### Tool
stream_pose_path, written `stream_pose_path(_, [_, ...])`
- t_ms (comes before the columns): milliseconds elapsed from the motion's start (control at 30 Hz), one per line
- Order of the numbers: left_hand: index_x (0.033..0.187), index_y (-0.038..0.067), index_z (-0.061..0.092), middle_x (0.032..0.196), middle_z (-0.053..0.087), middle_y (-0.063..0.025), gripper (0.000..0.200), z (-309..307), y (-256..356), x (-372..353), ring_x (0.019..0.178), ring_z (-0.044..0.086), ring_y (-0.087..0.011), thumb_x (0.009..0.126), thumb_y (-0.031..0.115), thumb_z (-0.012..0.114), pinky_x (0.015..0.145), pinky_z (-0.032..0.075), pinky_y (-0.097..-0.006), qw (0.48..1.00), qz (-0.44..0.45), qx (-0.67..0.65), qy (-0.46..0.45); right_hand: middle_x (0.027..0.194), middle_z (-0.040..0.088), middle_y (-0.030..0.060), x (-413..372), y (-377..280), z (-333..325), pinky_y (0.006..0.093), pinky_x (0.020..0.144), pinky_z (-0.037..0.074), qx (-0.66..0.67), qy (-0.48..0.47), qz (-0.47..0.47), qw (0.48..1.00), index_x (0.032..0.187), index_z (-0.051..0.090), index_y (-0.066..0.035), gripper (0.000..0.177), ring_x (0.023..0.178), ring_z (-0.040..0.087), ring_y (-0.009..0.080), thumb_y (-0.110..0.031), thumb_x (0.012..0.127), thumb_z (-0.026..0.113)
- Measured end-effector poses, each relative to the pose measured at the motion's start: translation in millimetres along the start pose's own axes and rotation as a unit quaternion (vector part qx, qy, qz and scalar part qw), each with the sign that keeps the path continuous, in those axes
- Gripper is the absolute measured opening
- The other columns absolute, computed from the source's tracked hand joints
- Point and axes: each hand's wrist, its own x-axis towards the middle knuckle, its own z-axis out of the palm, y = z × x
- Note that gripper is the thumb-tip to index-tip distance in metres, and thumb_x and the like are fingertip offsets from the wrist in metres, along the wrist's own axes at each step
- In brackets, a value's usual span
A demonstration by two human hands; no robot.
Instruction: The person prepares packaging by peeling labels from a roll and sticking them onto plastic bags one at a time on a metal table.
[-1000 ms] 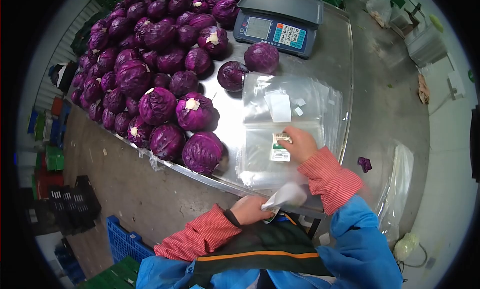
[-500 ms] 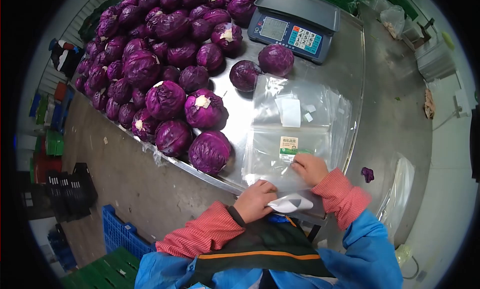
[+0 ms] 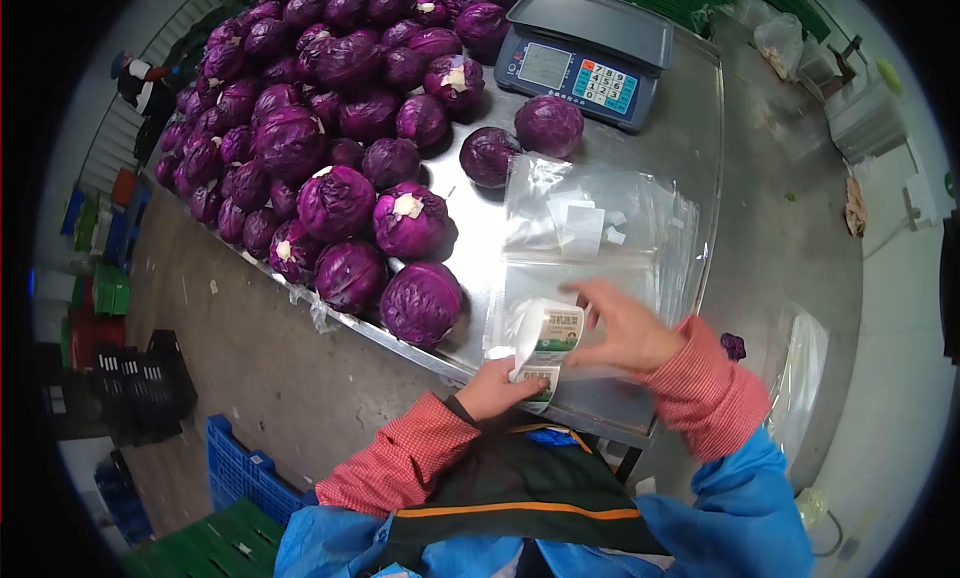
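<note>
My left hand (image 3: 502, 389) is closed on a curling strip of printed labels (image 3: 558, 330), white on the back, with green bands and dark lettering on the front. My right hand (image 3: 632, 330) is just right of the strip, thumb and forefinger spread apart beside its edge. Beneath both hands lies a stack of clear plastic bags (image 3: 580, 273) on the metal table. White paper pieces (image 3: 582, 228) rest at the upper part of the bags. The strip and my right hand cover the bags' lower middle.
A big heap of red cabbages (image 3: 290, 143) fills the table's left side. Two single cabbages (image 3: 549, 126) sit between the bags and a digital scale (image 3: 575, 63). A metal counter (image 3: 790, 218) runs along the right. Blue (image 3: 245, 463) and green crates stand on the floor at left.
My right hand has lifted off the label on the bag and opened beside the strip. My left hand has raised the label strip and turned its printed side into view.
</note>
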Motion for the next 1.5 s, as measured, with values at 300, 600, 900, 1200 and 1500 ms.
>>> stream_pose_path(300, [0.127,0.007,0.06,0.108,0.068,-0.0166,0.044,0,24,24,0.099,0.067,-0.0278,0.087,0.021,0.07,0.088,0.052,-0.0366,0.954,0.233,0.154,0.107,0.075,0.063,0.0135,-28,20,57,0.0345,0.061,0.048,0.038,0.13,0.032,0.99,0.089,0.063,0.0,0.012,0.067,0.062,0.0232,-0.008,0.084,0.071])
stream_pose_path(600, [0.12,0.005,0.065,0.1,0.07,-0.0174,0.044,34,13,23,0.092,0.068,-0.0274,0.087,0.035,0.072,0.081,0.052,-0.0358,0.978,0.049,-0.069,0.189,0.079,0.058,0.0161,-27,28,72,0.0433,0.06,0.045,-0.243,0.204,-0.131,0.939,0.087,0.06,-0.003,0.005,0.068,0.059,0.0371,-0.004,0.085,0.065])
stream_pose_path(900, [0.111,0.009,0.071,0.097,0.074,-0.0151,0.047,32,-33,-16,0.089,0.071,-0.0268,0.077,0.04,0.076,0.082,0.054,-0.0367,0.982,-0.019,0.174,-0.072,0.084,0.064,0.0179,17,97,13,0.039,0.069,0.049,-0.034,0.288,0.015,0.957,0.096,0.06,0.0,0.013,0.075,0.063,0.0326,-0.01,0.088,0.063])
stream_pose_path(1200, [0.117,0.012,0.069,0.097,0.071,-0.0159,0.035,19,-5,-17,0.089,0.068,-0.0322,0.087,0.03,0.069,0.082,0.052,-0.0391,0.974,0.038,0.225,0.01,0.101,0.058,0.0161,16,50,28,0.0461,0.073,0.052,-0.328,0.085,0.138,0.931,0.112,0.056,-0.008,0.046,0.091,0.063,0.0342,-0.035,0.081,0.075])
stream_pose_path(1500, [0.092,0.008,0.066,0.115,0.061,-0.0103,0.026,17,11,-2,0.109,0.056,-0.0348,0.068,0.008,0.075,0.092,0.048,-0.0421,0.895,0.263,0.36,0.018,0.091,0.062,0.0117,-18,113,51,0.0456,0.073,0.05,-0.245,0.019,0.104,0.964,0.093,0.058,-0.008,0.03,0.09,0.063,0.0328,-0.033,0.083,0.072])
